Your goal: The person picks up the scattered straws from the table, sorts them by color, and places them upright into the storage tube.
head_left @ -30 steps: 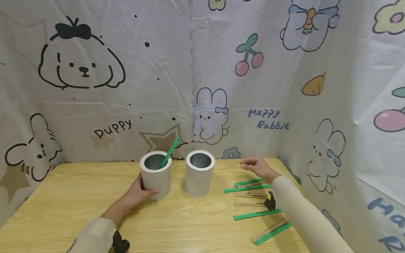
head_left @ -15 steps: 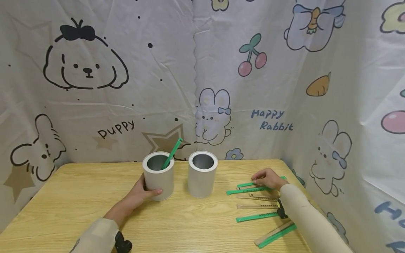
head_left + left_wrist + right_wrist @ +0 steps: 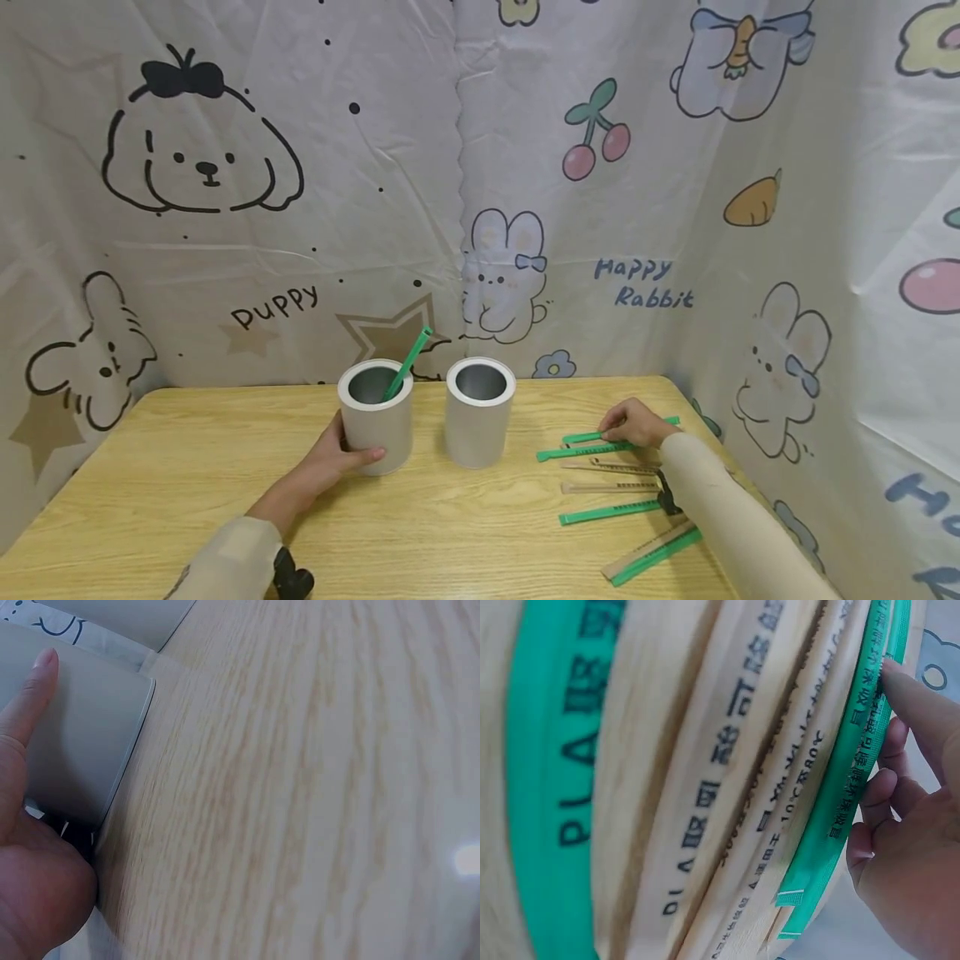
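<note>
Gripped the left white cup [image 3: 388, 429] with the left hand [image 3: 330, 458], pinched the farthest green straw [image 3: 581, 437] on the surface [image 3: 450, 533] with the right hand [image 3: 636, 422], and probably called for lifting clear of neighbouring straws [image 3: 581, 453].

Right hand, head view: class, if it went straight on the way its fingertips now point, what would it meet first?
The farthest green straw, right at its fingertips; the right hand seems to be pinching it, though depth there is hard to judge.
</note>
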The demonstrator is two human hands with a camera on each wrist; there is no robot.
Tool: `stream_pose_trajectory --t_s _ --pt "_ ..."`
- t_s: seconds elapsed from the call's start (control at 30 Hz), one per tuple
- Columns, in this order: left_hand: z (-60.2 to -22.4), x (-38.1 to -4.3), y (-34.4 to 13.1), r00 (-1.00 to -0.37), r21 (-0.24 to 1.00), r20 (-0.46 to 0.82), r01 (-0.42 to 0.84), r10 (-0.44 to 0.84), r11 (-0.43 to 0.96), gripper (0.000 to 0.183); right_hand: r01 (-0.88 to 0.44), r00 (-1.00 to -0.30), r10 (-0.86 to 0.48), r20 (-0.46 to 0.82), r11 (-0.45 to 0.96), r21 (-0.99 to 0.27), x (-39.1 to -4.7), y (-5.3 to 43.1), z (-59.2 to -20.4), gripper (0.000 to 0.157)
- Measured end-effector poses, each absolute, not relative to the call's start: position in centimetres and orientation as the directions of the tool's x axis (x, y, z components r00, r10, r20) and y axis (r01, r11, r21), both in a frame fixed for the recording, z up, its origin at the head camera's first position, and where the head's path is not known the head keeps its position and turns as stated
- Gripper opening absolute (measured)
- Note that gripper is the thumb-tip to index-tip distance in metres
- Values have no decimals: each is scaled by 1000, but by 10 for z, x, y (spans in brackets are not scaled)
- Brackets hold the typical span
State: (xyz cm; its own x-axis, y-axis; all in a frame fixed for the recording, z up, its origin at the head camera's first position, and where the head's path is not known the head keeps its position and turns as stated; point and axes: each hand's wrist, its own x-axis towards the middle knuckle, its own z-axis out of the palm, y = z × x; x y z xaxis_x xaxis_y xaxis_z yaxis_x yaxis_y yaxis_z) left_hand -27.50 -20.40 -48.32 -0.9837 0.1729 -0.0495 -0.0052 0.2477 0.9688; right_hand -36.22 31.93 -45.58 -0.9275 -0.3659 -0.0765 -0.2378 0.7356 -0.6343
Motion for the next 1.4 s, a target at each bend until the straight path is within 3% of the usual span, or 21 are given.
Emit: stream_pose_trajectory --t_s 0.2,0.43,0.53,0.63,0.67,0.87,1.0,1.17,1.4 --pt "-485 -277 -205 -985 969 -56 -14 166 246 106 -201 -953 -300 -44 733 -650 -364 310 -438 8" --pt "-482 -275 -203 -986 970 -49 -9 161 242 105 -151 -978 -205 33 589 -794 -368 287 -389 28" --pt "-482 -275 -203 -986 971 -50 -10 160 238 105 -149 -982 -166 86 417 -897 -365 265 -362 24" --pt "-482 -275 -202 -985 972 -53 -14 163 233 105 -148 -981 -144 127 142 -979 -361 239 -334 9" --pt "-482 -275 -202 -985 972 -53 -14 165 233 106 -148 -980 -142 141 40 -988 -359 228 -325 11" --pt "-482 -275 -202 -984 971 -59 -17 169 237 106 -132 -944 -211 253 -460 -878 -338 159 -281 28" --pt "-482 -276 -203 -984 971 -59 -18 168 238 106 -57 -916 -277 291 -627 -777 -325 114 -271 17" --pt "-481 -275 -202 -983 971 -68 -26 169 240 107 61 -889 -366 274 -688 -723 -314 64 -283 5" --pt "-480 -275 -202 -984 969 -64 -22 167 245 106 113 -898 -417 140 -527 -842 -308 20 -319 39"
